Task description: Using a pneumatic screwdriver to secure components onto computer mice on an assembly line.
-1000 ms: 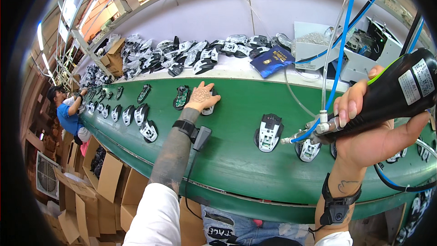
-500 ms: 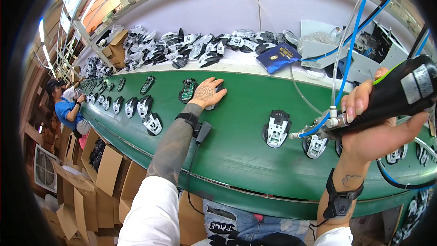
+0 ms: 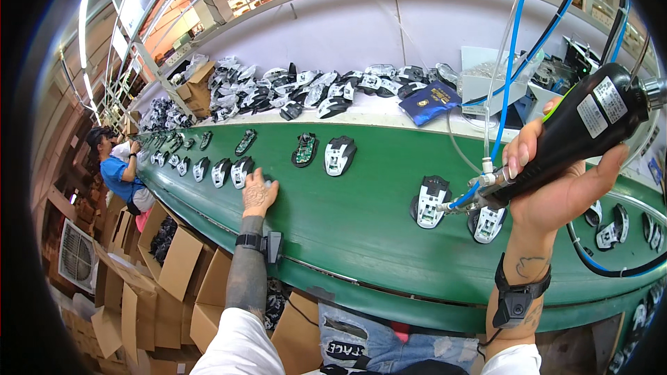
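My left hand [image 3: 260, 194] reaches over the green belt with its fingers closed around a computer mouse shell that it mostly hides; only a grey sliver shows between thumb and fingers. Just left of it lies a white-and-black mouse shell [image 3: 241, 171]. In my right hand [image 3: 556, 184] is a thick black power screwdriver [image 3: 580, 132] with blue and clear air hoses, held tilted above the belt. Its metal nose points left, beside an open mouse shell [image 3: 430, 201]; another mouse shell [image 3: 488, 223] lies below the nose. Farther up the belt sits a white-topped mouse shell [image 3: 340, 156].
A mouse base with a green circuit board [image 3: 304, 150] lies on the green belt [image 3: 361, 236]. Bagged mouse parts [image 3: 278, 90] and a blue packet [image 3: 429, 103] cover the shelf behind. Cardboard boxes [image 3: 174, 257] stand at lower left; a co-worker [image 3: 114, 170] is at far left.
My left hand has let go of the white-topped mouse shell beside the circuit board. It has moved left and nearer, onto another shell. My right hand keeps the screwdriver raised.
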Demonstrator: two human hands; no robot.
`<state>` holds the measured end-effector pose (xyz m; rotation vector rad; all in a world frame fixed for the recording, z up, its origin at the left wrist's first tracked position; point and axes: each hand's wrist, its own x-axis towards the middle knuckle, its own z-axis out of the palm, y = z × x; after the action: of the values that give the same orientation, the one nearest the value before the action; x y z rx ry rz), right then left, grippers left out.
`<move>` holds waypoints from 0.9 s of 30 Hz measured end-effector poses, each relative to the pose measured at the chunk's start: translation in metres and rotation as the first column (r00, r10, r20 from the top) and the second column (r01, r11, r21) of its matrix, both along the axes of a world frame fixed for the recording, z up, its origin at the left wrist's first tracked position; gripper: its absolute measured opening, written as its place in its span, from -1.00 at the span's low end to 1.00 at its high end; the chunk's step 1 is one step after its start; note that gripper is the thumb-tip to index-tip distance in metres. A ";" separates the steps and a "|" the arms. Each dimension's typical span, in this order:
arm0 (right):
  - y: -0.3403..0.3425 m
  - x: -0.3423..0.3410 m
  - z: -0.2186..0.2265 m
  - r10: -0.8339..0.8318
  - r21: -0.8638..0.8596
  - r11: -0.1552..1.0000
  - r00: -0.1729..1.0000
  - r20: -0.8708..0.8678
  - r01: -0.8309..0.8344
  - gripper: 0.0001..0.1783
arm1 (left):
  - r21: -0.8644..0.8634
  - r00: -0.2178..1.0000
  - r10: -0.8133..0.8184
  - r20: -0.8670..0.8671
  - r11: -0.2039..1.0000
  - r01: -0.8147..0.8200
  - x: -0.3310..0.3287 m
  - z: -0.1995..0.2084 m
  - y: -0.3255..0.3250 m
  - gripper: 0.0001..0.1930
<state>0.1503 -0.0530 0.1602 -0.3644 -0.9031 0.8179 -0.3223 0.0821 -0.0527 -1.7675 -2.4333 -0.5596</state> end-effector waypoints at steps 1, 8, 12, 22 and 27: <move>0.002 0.003 -0.002 -0.017 0.001 1.000 1.000 0.008 0.017 -0.10 | -0.034 0.996 -0.089 0.020 0.995 0.089 0.027 0.008 0.010 -0.32; 0.003 0.008 -0.005 -0.061 0.002 0.998 0.998 0.004 0.061 -0.10 | 0.143 0.908 -0.418 -0.017 0.898 0.416 0.098 0.023 0.085 -0.37; 0.003 0.007 -0.004 -0.082 -0.021 0.996 0.996 0.015 0.083 -0.09 | -0.023 0.947 -0.317 -0.048 0.948 0.316 0.091 -0.011 0.105 -0.31; 0.008 0.013 -0.009 -0.094 -0.019 0.995 0.995 0.032 0.095 -0.07 | 0.153 0.803 -0.590 0.091 0.805 0.574 0.076 -0.007 0.097 -0.35; 0.009 0.013 -0.007 -0.103 -0.013 0.995 0.994 0.033 0.103 -0.08 | -0.008 0.815 -0.569 0.108 0.819 0.573 0.081 0.003 0.092 -0.32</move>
<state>0.1633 -0.0443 0.1529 -0.4345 -0.9010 0.7256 -0.2414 0.1740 -0.0501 -2.5608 -1.9357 -0.6549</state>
